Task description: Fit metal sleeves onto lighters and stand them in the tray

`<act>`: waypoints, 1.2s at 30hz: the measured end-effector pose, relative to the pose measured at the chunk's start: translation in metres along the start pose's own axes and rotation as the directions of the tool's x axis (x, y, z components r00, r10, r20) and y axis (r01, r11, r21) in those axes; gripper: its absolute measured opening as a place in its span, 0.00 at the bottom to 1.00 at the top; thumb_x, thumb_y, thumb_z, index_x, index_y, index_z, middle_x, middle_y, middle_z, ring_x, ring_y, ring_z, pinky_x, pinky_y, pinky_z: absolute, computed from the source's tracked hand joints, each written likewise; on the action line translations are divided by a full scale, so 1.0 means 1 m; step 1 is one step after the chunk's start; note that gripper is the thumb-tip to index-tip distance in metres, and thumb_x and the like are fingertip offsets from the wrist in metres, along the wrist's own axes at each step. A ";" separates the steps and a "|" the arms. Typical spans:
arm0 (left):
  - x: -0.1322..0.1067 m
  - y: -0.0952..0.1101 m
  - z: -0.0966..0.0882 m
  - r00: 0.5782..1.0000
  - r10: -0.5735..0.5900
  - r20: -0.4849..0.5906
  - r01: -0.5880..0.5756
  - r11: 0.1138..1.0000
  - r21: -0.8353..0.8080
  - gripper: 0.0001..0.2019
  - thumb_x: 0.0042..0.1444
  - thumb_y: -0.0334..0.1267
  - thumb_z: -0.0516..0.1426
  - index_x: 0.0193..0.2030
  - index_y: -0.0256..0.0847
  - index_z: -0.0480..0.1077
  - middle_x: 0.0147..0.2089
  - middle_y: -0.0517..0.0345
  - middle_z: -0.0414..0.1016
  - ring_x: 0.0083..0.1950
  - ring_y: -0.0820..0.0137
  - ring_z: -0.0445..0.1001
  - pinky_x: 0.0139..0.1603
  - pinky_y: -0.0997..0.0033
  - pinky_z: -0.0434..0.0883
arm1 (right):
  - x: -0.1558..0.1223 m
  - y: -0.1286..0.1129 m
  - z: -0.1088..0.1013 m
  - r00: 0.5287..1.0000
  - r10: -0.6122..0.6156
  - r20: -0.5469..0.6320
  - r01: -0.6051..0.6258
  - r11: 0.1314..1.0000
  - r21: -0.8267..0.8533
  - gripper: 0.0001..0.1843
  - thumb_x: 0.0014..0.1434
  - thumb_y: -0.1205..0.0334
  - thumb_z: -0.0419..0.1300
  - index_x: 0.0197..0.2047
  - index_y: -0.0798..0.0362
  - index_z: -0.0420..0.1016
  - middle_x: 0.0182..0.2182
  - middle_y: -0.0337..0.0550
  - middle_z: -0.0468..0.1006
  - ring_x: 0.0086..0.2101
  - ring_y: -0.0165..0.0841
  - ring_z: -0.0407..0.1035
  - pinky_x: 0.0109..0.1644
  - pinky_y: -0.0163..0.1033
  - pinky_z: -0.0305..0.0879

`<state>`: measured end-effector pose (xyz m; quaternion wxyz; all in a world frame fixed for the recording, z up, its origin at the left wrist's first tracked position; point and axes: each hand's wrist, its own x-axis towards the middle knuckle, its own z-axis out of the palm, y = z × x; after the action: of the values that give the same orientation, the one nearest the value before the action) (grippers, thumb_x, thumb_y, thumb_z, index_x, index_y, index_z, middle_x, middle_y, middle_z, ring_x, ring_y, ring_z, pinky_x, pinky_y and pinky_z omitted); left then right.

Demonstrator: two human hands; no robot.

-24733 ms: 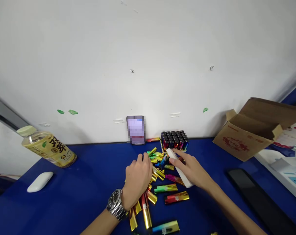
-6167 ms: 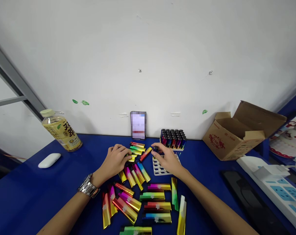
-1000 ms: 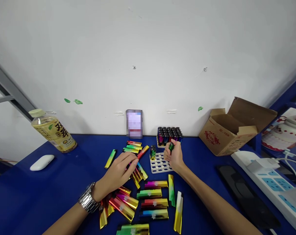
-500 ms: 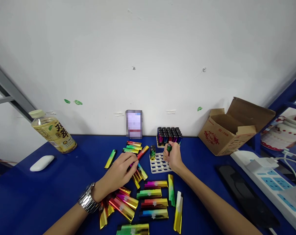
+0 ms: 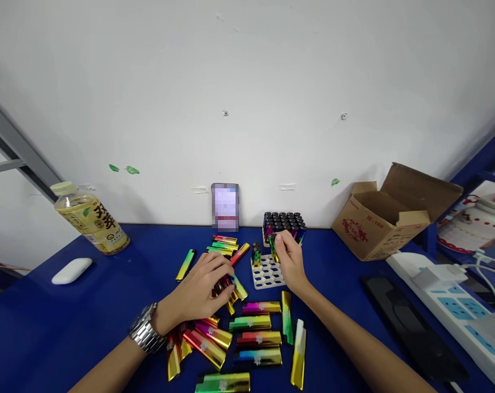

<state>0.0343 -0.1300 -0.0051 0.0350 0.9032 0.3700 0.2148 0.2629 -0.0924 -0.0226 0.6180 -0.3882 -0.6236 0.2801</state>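
Holding green-gold lighter [image 5: 273,250] in R hand [image 5: 292,261], near-upright w/ black top up, pinched betw. thumb & fingers. Keeping lower end by back edge of white tray [image 5: 267,279]; can't tell if touching it or in a hole. Can see standing lighters [image 5: 256,255] in same tray, back L corner, just L of held one. Resting L hand [image 5: 206,283] palm-down over loose lighters [image 5: 240,289], w/ fingers half-curled & thumb apart; can't tell if gripping any. Wearing metal watch [image 5: 146,330] on L wrist.

Can see, nearer than tray, four sideways lighters [image 5: 259,339] lying flat one below another, w/ two lengthwise lighters [image 5: 287,319] to their R. Also a red/magenta cluster [image 5: 208,349] partly under L wrist.

Further out: can see packed rack [image 5: 284,225] of black-topped lighters right behind R hand, near wall [image 5: 280,109]. Propped on same wall, phone [image 5: 225,207] w/ blurred screen. Far L on blue table [image 5: 108,322]: bottle [image 5: 94,226], white case [image 5: 72,271]. Far R: open cardboard box [image 5: 374,234], dark slab [image 5: 411,327], power strip [image 5: 456,305] w/ plug in.
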 end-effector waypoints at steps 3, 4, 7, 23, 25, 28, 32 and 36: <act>-0.001 0.002 -0.001 0.999 -0.018 0.031 0.016 0.998 0.068 0.10 0.58 0.42 0.54 0.44 0.42 0.68 0.44 0.53 0.72 0.47 0.60 0.67 0.48 0.58 0.64 | -0.004 0.000 -0.005 0.996 -0.064 0.065 0.066 0.997 -0.029 0.23 0.64 0.53 0.52 0.19 0.51 0.58 0.17 0.35 0.58 0.20 0.29 0.54 0.24 0.35 0.51; 0.000 0.003 -0.001 0.999 -0.038 0.031 0.035 0.993 0.115 0.14 0.57 0.45 0.55 0.46 0.42 0.68 0.44 0.52 0.72 0.46 0.59 0.66 0.47 0.57 0.64 | -0.006 0.000 -0.005 0.991 -0.078 0.109 0.082 0.996 -0.037 0.23 0.64 0.55 0.51 0.18 0.51 0.58 0.15 0.34 0.58 0.19 0.29 0.54 0.23 0.35 0.51; 0.000 0.006 -0.003 0.996 -0.093 0.020 0.084 0.960 0.269 0.27 0.53 0.58 0.55 0.52 0.39 0.66 0.47 0.48 0.71 0.46 0.55 0.65 0.46 0.53 0.62 | -0.010 0.002 -0.005 0.956 -0.172 0.237 0.202 0.973 -0.113 0.19 0.64 0.59 0.52 0.21 0.51 0.68 0.14 0.36 0.65 0.17 0.30 0.61 0.23 0.35 0.54; -0.006 0.015 -0.005 0.986 -0.137 0.096 0.105 0.953 0.283 0.43 0.42 0.68 0.55 0.58 0.37 0.62 0.44 0.44 0.75 0.42 0.51 0.71 0.46 0.48 0.63 | -0.005 0.012 -0.008 0.867 -0.330 0.375 0.444 0.852 -0.278 0.16 0.63 0.67 0.46 0.29 0.50 0.73 0.18 0.41 0.73 0.20 0.32 0.66 0.23 0.36 0.61; -0.005 0.016 -0.007 0.983 -0.146 0.114 0.109 0.953 0.284 0.42 0.44 0.64 0.57 0.59 0.36 0.60 0.45 0.44 0.75 0.43 0.52 0.72 0.46 0.49 0.64 | -0.003 0.012 -0.010 0.851 -0.310 0.425 0.439 0.863 -0.250 0.16 0.63 0.65 0.47 0.29 0.50 0.72 0.18 0.41 0.73 0.20 0.32 0.65 0.24 0.36 0.60; -0.003 0.017 -0.009 0.982 -0.145 0.120 0.103 0.947 0.303 0.40 0.44 0.57 0.59 0.60 0.35 0.58 0.47 0.42 0.74 0.45 0.51 0.71 0.48 0.48 0.63 | -0.002 0.010 -0.011 0.826 -0.298 0.479 0.464 0.842 -0.277 0.16 0.63 0.63 0.47 0.27 0.51 0.70 0.18 0.40 0.70 0.19 0.31 0.62 0.22 0.35 0.54; -0.001 0.014 -0.010 0.996 -0.093 0.001 0.089 0.950 0.300 0.37 0.45 0.51 0.59 0.60 0.36 0.55 0.52 0.41 0.71 0.49 0.50 0.70 0.51 0.49 0.62 | -0.003 0.005 -0.012 0.841 -0.303 0.448 0.479 0.801 -0.358 0.16 0.61 0.60 0.51 0.22 0.51 0.67 0.15 0.38 0.64 0.17 0.29 0.55 0.22 0.36 0.47; 0.002 0.013 -0.007 0.974 -0.037 -0.223 0.083 0.977 0.199 0.35 0.43 0.48 0.62 0.57 0.38 0.54 0.49 0.43 0.72 0.46 0.53 0.71 0.48 0.53 0.65 | -0.005 -0.007 -0.007 0.895 -0.338 0.290 0.427 0.836 -0.345 0.16 0.53 0.56 0.57 0.17 0.49 0.60 0.12 0.33 0.55 0.15 0.27 0.48 0.21 0.36 0.42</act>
<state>0.0409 -0.1386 0.0048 -0.0934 0.8613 0.4191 0.2717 0.2689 -0.1017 -0.0188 0.4970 -0.3397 -0.7964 0.0574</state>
